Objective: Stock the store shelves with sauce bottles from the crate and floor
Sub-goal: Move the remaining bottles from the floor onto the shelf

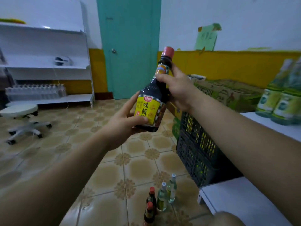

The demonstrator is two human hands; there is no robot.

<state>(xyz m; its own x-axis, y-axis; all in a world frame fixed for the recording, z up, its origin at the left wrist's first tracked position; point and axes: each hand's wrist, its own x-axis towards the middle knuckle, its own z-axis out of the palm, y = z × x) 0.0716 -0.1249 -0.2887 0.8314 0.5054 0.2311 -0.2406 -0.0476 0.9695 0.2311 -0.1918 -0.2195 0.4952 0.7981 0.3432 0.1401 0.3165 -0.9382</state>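
A dark sauce bottle [153, 93] with a yellow label and a red cap is held up in mid-air, tilted slightly right. My left hand [123, 123] grips its base and lower label. My right hand [177, 90] wraps its shoulder and neck. A dark slatted crate [198, 149] stands on the floor at the right, yellow labels showing through its side. On the tiled floor near me stand two dark red-capped bottles [150, 204] and two clear bottles [166, 193]. A white shelf [241, 203] sits low at the right.
Green-labelled clear bottles [281, 98] stand on an upper white shelf at the far right. Cardboard boxes [228, 93] lie behind the crate. A white shelving unit [47, 66] with packed water bottles stands at the left, a wheeled stool [22, 118] before it. A teal door [128, 46] is straight ahead.
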